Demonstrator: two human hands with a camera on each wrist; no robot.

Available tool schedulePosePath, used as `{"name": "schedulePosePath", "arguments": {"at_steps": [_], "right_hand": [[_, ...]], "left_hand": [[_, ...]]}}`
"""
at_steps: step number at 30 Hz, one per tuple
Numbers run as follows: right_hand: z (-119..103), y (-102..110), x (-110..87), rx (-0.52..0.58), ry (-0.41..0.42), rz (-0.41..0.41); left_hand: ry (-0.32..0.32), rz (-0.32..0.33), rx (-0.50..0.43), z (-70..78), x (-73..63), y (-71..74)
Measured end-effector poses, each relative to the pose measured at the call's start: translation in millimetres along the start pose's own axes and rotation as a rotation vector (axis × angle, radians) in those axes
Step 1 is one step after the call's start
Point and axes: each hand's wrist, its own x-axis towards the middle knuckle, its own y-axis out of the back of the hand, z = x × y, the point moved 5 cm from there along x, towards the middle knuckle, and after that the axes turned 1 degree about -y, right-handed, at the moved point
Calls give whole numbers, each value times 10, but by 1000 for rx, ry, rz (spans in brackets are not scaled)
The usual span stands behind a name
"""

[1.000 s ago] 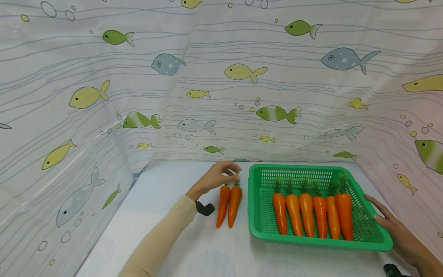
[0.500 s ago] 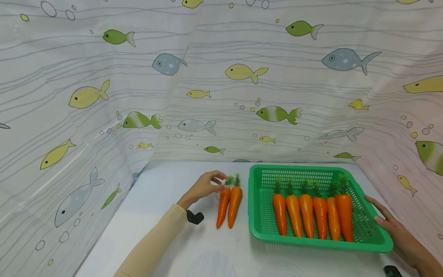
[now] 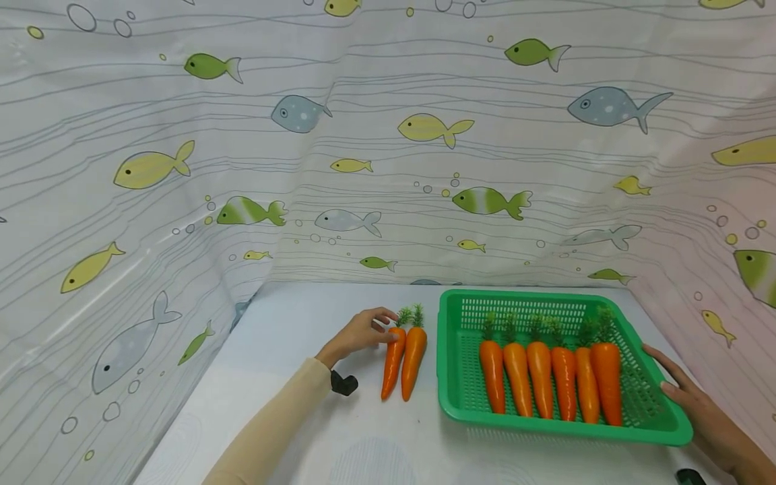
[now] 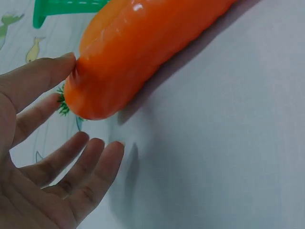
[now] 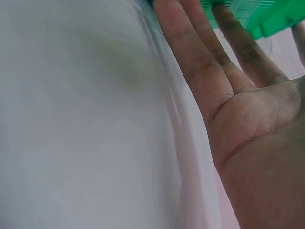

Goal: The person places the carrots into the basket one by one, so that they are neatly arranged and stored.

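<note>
Two orange carrots with green tops lie side by side on the white table, the left carrot and the right carrot. My left hand is at the upper end of the left carrot. In the left wrist view its thumb touches the carrot's shoulder near the greens, and the other fingers spread loosely apart. A green plastic basket stands to the right with several carrots lined up inside. My right hand rests against its right rim; in the right wrist view its fingers reach out nearly straight to the basket.
A white sheet printed with fish hangs behind and at both sides of the table. A black wrist strap piece sits under the left wrist.
My left hand has drawn back leftward and lower from above the greens, and its thumb has come onto the left carrot's top. The right hand and basket have stayed put.
</note>
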Motion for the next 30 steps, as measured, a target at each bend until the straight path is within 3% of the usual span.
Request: {"name": "schedulePosePath", "arguments": {"at_steps": [11, 19, 24, 30], "right_hand": [[8, 7, 20, -23, -47, -18], [24, -22, -23, 64, -51, -35], [38, -15, -13, 7, -52, -12], [11, -45, 1, 91, -15, -41]], "left_hand": [[5, -25, 39, 32, -1, -108], [-20, -26, 8, 58, -44, -130], [-26, -25, 14, 66, -67, -134], [-25, -31, 44, 70, -76, -145]]}}
